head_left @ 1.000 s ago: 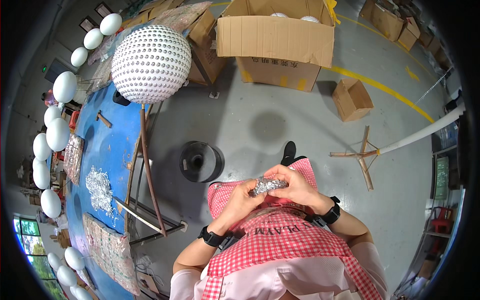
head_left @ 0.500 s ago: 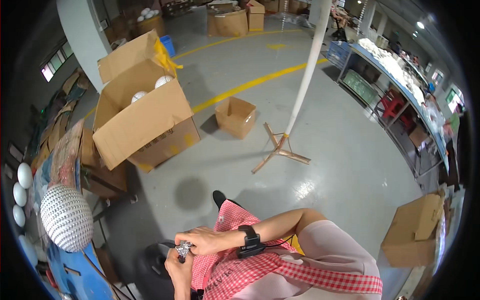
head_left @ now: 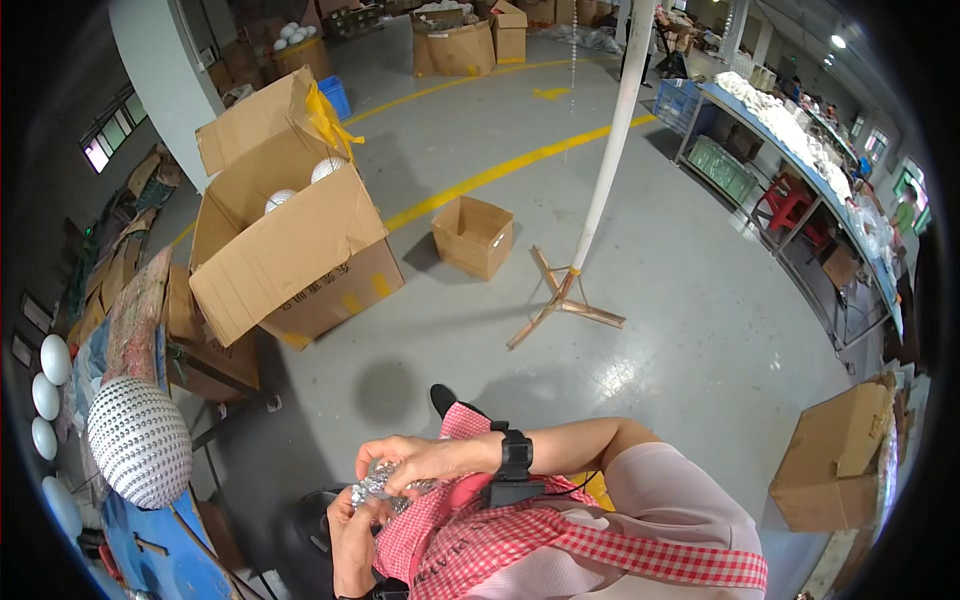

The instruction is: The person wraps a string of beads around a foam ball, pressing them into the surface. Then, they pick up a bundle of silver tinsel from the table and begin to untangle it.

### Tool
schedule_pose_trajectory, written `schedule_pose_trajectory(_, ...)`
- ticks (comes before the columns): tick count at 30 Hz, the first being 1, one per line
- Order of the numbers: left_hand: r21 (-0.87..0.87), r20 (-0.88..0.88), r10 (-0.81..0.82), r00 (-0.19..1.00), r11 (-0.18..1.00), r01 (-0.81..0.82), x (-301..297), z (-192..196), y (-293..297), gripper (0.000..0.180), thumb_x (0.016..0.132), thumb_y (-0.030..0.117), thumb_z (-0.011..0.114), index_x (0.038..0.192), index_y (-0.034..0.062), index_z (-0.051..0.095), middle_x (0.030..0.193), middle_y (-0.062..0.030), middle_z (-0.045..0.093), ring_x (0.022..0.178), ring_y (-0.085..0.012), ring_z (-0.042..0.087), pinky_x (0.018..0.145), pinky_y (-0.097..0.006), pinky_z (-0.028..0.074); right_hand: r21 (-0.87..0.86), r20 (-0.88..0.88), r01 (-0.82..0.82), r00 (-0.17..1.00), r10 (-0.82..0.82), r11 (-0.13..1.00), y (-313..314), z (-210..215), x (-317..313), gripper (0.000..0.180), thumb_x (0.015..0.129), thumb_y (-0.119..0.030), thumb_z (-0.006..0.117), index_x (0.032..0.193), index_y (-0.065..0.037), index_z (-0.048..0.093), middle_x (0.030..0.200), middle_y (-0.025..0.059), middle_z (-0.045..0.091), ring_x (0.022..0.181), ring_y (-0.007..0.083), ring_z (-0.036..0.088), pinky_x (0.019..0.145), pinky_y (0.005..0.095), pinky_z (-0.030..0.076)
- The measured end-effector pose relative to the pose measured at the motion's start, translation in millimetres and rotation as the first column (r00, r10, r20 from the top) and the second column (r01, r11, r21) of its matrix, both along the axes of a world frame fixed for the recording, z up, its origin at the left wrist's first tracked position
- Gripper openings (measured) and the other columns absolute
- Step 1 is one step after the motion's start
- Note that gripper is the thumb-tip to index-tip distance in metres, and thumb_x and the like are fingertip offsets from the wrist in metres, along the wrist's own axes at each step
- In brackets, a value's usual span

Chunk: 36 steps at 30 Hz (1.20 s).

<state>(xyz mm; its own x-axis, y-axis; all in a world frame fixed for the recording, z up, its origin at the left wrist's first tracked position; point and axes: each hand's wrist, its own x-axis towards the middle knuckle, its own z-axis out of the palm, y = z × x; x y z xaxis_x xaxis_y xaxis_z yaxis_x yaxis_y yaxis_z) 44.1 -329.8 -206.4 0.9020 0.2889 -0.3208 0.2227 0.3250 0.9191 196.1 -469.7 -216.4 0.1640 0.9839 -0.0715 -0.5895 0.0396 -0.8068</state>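
Note:
Both hands are together over my lap, above a red-checked apron [head_left: 500,540]. Pinched between them is a shiny silver bundle [head_left: 372,486], crumpled and glittering; its exact kind is too small to make out. My right hand [head_left: 415,462] reaches over it from the right, fingers bent round its upper side. From below, my left hand [head_left: 352,535] grips its lower edge with thumb and fingers. A white ball covered in rows of silver studs [head_left: 140,442] stands on a stick to the left, apart from both hands.
Beside the ball lies a blue work surface [head_left: 150,525], with several plain white balls [head_left: 45,396] at its far left. Ahead stand a large open carton [head_left: 290,260] holding studded balls, a small carton [head_left: 473,238] and a white pole [head_left: 605,170] on a tripod foot. Another carton [head_left: 825,465] is at right.
My right hand has shifted slightly up and right, its wrist lifted. More of the silver bundle shows between my hands, spread wider than before. The view has tilted slightly.

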Motion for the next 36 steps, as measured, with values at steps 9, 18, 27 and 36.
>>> schedule_pose_trajectory(9, 0.296, -0.274, -0.166, 0.947, 0.923, 0.247, 9, 7, 8, 0.019, 0.093, 0.022, 0.062, 0.094, 0.0029, 0.061, 0.071, 0.0041, 0.054, 0.062, -0.0021, 0.045, 0.051, -0.02, 0.035, -0.093, 0.461, 0.072, 0.887, -0.022, 0.993, -8, -26, 23, 0.023, 0.086, -0.015, 0.068, 0.104, -0.003, 0.057, 0.086, -0.0005, 0.058, 0.076, 0.0043, 0.053, 0.058, 0.0211, 0.043)
schedule_pose_trajectory(18, 0.001, -0.261, -0.255, 0.931, 0.964, 0.264, 6, -6, 3, 0.036, 0.097, 0.039, 0.052, 0.079, 0.009, 0.059, 0.062, 0.0062, 0.049, 0.054, -0.0016, 0.039, 0.049, -0.019, 0.028, -0.265, 0.338, -0.164, 0.907, 0.251, 0.95, -14, -35, 25, 0.025, 0.097, -0.028, 0.055, 0.097, -0.003, 0.06, 0.077, -0.0027, 0.059, 0.065, 0.001, 0.049, 0.052, 0.0176, 0.036)
schedule_pose_trajectory(27, -0.065, -0.344, -0.271, 0.899, 0.962, 0.265, 12, -7, 8, 0.035, 0.097, 0.04, 0.054, 0.083, 0.0082, 0.058, 0.062, 0.0067, 0.049, 0.054, -0.0011, 0.041, 0.049, -0.017, 0.029, -0.354, 0.085, -0.335, 0.918, 0.387, 0.873, -12, -44, 30, 0.027, 0.099, -0.028, 0.052, 0.11, -0.006, 0.062, 0.075, -0.004, 0.057, 0.058, 0.0007, 0.047, 0.045, 0.0161, 0.031)
schedule_pose_trajectory(36, 0.441, -0.061, 0.133, 0.989, 0.893, -0.093, 14, -23, 2, 0.03, 0.091, 0.011, 0.061, 0.119, 0.0021, 0.054, 0.105, -0.0067, 0.059, 0.095, -0.0134, 0.054, 0.081, -0.026, 0.046, -0.261, 0.284, 0.143, 0.957, -0.066, 0.955, -13, -46, 14, 0.026, 0.095, -0.029, 0.056, 0.091, -0.003, 0.062, 0.071, -0.0035, 0.053, 0.061, 0.0047, 0.048, 0.049, 0.0225, 0.037)
